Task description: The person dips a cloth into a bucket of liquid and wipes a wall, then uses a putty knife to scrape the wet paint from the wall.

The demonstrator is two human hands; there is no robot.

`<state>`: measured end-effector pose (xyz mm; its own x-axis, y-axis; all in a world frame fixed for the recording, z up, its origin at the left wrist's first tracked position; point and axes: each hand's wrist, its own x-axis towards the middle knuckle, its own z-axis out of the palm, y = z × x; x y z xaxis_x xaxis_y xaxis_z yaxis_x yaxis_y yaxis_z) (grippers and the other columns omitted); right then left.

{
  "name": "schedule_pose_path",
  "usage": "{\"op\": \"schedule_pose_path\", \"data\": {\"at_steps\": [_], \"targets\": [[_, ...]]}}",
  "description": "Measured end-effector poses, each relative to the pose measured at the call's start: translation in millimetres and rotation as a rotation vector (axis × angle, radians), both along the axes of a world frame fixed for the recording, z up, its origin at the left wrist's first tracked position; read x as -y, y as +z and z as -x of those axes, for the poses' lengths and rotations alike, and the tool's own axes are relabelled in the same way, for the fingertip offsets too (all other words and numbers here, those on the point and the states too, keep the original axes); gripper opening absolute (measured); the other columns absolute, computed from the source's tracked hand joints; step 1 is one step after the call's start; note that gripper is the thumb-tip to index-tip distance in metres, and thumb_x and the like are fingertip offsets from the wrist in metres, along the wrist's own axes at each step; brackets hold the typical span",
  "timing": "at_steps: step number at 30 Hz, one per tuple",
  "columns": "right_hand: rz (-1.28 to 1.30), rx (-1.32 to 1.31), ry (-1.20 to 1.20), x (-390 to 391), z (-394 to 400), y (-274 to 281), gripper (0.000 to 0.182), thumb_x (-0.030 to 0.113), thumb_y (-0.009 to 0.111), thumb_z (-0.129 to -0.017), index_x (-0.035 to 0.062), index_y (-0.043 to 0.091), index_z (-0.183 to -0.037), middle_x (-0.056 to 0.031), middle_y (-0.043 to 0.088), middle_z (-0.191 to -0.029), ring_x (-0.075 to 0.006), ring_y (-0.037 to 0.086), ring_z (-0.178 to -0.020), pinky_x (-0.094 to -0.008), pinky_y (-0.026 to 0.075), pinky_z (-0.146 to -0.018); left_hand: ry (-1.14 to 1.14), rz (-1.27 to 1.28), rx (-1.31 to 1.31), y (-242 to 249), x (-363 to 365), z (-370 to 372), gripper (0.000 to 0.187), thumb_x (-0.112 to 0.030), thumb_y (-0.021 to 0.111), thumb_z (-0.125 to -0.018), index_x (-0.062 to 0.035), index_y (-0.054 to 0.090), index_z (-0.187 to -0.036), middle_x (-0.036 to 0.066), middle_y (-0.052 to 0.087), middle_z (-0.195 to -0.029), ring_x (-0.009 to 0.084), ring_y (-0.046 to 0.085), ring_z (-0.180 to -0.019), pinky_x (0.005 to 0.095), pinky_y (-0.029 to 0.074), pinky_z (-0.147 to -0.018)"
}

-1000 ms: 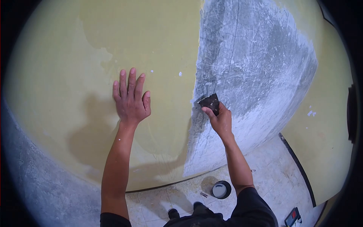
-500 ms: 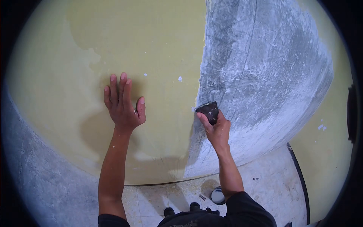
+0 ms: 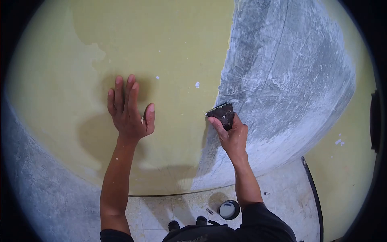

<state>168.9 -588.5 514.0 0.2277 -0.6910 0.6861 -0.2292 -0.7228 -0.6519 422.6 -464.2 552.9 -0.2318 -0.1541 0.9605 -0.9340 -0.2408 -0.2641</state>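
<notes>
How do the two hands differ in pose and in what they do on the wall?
The left hand lies flat and open on the yellow wall, fingers spread upward, and holds nothing. The right hand is closed around a dark scraper, whose blade meets the edge where yellow paint borders the bare grey patch. The left hand is on painted surface; the right is at the stripped area. Both are bare and reach up.

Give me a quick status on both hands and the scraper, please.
Left hand flat on yellow wall, open. Right hand gripping scraper, blade at edge of grey scraped patch. Small round container on floor below; nothing blocking.
</notes>
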Motion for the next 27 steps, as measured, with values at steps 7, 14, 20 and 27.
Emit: {"op": "schedule_pose_path", "data": {"at_steps": [7,14,20,27], "targets": [[-0.071,-0.005,0.037,9,14,2,0.04,0.036,0.083,-0.082,-0.0007,0.069,-0.09,-0.0127,0.071,-0.069,-0.0221,0.068,-0.057,-0.0328,0.051,-0.054,-0.018,0.011,-0.009,0,0,-1,0.061,-0.026,0.052,-0.096,0.0044,0.032,-0.145,0.023,0.05,-0.146,0.0404,0.036,-0.144,0.0493,0.017,-0.119],[-0.01,0.026,-0.001,7,5,-2,0.041,0.038,0.083,-0.082,0.0002,0.069,-0.091,-0.0134,0.071,-0.071,-0.0245,0.069,-0.059,-0.0332,0.051,-0.056,-0.016,0.028,-0.013,-2,3,-3,0.063,-0.029,0.052,-0.096,0.0051,0.032,-0.145,0.022,0.049,-0.147,0.0403,0.036,-0.144,0.0493,0.017,-0.119],[-0.124,0.016,-0.013,1,4,-3,0.04,0.036,0.083,-0.083,-0.0007,0.069,-0.093,-0.0095,0.073,-0.073,-0.0165,0.066,-0.059,-0.0305,0.05,-0.057,-0.022,0.01,-0.039,-2,2,-2,0.064,-0.03,0.052,-0.095,0.0055,0.033,-0.145,0.021,0.049,-0.147,0.0393,0.034,-0.145,0.0485,0.015,-0.119],[-0.127,0.09,-0.011,-3,-2,-2,0.041,0.037,0.083,-0.083,-0.0014,0.068,-0.09,-0.0076,0.067,-0.064,-0.0101,0.056,-0.053,-0.0289,0.046,-0.052,-0.012,0.075,-0.032,-2,6,-3,0.06,-0.032,0.05,-0.098,0.0006,0.033,-0.146,0.016,0.056,-0.142,0.0375,0.043,-0.14,0.0471,0.019,-0.119]]}}
